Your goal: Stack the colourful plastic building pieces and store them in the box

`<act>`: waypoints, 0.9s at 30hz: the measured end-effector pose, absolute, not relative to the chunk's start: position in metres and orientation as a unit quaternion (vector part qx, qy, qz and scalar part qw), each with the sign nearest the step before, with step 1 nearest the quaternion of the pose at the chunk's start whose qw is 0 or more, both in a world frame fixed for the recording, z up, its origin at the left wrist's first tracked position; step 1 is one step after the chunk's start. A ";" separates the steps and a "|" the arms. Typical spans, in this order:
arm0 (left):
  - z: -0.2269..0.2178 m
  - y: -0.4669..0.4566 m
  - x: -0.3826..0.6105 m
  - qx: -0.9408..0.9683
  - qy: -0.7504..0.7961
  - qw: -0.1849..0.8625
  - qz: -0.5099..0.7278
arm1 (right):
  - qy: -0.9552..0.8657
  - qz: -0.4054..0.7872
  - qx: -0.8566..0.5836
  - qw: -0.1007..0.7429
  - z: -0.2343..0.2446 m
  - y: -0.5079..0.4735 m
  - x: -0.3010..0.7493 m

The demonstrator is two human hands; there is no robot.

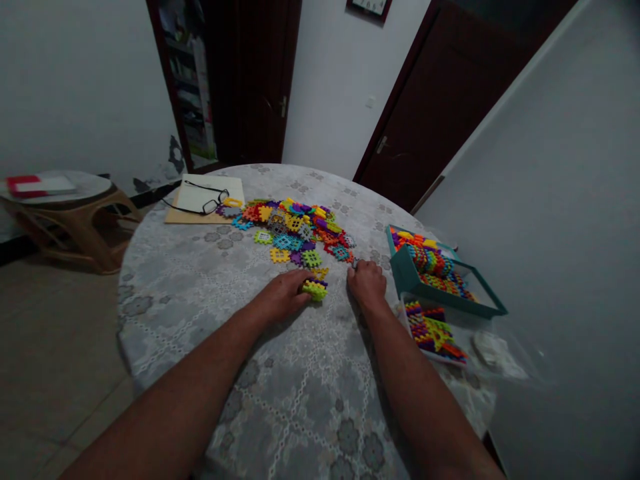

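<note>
On a round table with a grey patterned cloth (300, 373) lies a pile of colourful interlocking plastic tiles (295, 227). My left hand (285, 293) rests on the cloth with its fingers closed on a small stack of yellow-green and purple tiles (315, 288). Just to the right, my right hand (367, 281) is curled, and a small grey piece (355, 264) shows at its fingertips near the pile's edge.
A teal box (400, 270) with stacked tiles stands at the right, with a clear tray of tiles (434, 333) and a plastic bag (500, 353) in front of it. Black glasses (203, 200) lie on a notepad (207, 197) at the far left. A plastic stool (70, 220) stands beyond the table.
</note>
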State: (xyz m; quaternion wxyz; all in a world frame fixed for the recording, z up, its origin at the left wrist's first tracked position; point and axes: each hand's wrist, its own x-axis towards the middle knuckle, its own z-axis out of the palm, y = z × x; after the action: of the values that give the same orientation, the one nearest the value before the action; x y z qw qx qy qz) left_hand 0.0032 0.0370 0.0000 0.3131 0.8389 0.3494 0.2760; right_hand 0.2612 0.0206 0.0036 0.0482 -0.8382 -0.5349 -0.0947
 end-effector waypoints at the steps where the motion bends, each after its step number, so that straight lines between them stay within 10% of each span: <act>1: 0.001 0.037 0.003 0.841 0.347 0.313 0.274 | -0.537 -0.102 -0.836 0.041 0.004 0.019 0.262; 10: 0.006 0.036 0.003 0.849 0.350 0.313 0.242 | -0.618 -0.089 -0.779 0.057 0.005 -0.012 0.274; 27: 0.013 0.030 -0.003 0.860 0.293 0.362 0.209 | -0.453 0.402 -0.613 0.507 0.009 -0.026 0.278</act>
State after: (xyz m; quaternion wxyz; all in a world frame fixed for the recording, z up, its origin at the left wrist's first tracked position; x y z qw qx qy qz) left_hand -0.0026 0.0297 0.0133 0.3621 0.8598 0.2929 0.2094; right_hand 0.2778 -0.0257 0.0087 0.5067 -0.6134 -0.4534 0.4018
